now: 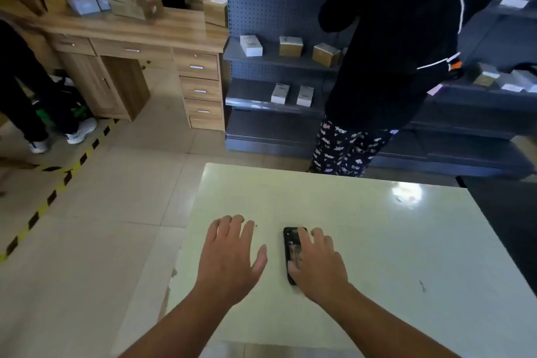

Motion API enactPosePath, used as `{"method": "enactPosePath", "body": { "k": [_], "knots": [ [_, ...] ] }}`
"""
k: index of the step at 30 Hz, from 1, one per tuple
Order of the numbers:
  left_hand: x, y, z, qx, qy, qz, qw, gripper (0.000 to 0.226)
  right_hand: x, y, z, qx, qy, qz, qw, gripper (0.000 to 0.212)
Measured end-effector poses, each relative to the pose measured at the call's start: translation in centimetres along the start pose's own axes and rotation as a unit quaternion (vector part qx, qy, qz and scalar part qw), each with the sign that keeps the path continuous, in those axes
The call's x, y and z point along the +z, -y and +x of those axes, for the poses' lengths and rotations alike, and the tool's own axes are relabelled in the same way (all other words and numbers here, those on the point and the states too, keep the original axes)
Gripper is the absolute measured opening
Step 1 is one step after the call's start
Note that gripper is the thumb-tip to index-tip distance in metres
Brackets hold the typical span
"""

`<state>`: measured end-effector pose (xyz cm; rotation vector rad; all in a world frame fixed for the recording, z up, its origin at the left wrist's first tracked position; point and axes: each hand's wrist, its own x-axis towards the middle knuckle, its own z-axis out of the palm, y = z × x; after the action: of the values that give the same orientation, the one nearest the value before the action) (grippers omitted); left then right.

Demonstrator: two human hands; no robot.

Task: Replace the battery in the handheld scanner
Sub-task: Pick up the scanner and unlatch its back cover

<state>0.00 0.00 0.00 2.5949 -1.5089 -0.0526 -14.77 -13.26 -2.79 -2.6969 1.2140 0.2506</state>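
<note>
Black and slim, the handheld scanner (291,253) lies flat on the white counter (377,241) toward its near edge, long axis running from you to the far edge. Your right hand (318,266) rests over its right side, fingers spread, not closed around it. Your left hand (229,256) hovers open and empty just to its left, so the right hand is nearer.

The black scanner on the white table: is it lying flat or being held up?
Lying flat. The scanner rests lengthwise on the white table, with the right hand laid over its right side, not lifting it.
</note>
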Motion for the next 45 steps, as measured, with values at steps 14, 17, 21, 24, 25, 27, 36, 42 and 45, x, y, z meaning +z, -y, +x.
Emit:
{"method": "enactPosePath", "body": {
  "k": [14,17,21,24,25,27,36,42,45],
  "knots": [
    [4.8,2.1,-1.0,-0.003,0.0,0.009,1.0,0.049,8.8,0.1,8.8,0.069,0.099,-0.021,0.992,0.085],
    [4.9,2.3,-0.8,-0.006,-0.003,0.003,1.0,0.048,8.4,0.3,9.0,0.087,0.095,-0.003,0.992,0.079],
    [5.2,2.4,-0.3,0.0,-0.01,-0.002,1.0,0.047,6.1,0.4,8.4,0.08,0.088,0.005,0.993,0.07],
    [5.7,2.3,0.0,0.008,-0.006,0.003,1.0,0.046,2.6,0.5,7.3,0.06,0.072,0.022,0.995,0.068],
    [5.7,2.3,0.1,0.011,0.0,0.007,1.0,0.047,1.2,0.5,6.9,0.051,0.059,0.025,0.997,0.067],
    [5.8,2.1,0.2,0.019,0.006,0.014,1.0,0.048,-1.8,0.6,5.6,0.033,0.035,0.034,0.998,0.067],
    [5.0,1.5,0.5,0.02,-0.006,0.022,1.0,0.046,-10.7,0.6,0.2,0.002,-0.037,0.066,0.997,0.064],
    [4.2,-2.1,0.4,-0.132,0.1,-0.329,0.93,0.041,-12.0,1.5,-2.5,-0.019,-0.039,0.091,0.995,0.066],
    [0.9,-6.0,0.0,-0.205,0.247,-0.663,0.677,0.053,-11.8,2.4,-3.3,-0.031,-0.049,0.11,0.992,0.064]
  ]
}}
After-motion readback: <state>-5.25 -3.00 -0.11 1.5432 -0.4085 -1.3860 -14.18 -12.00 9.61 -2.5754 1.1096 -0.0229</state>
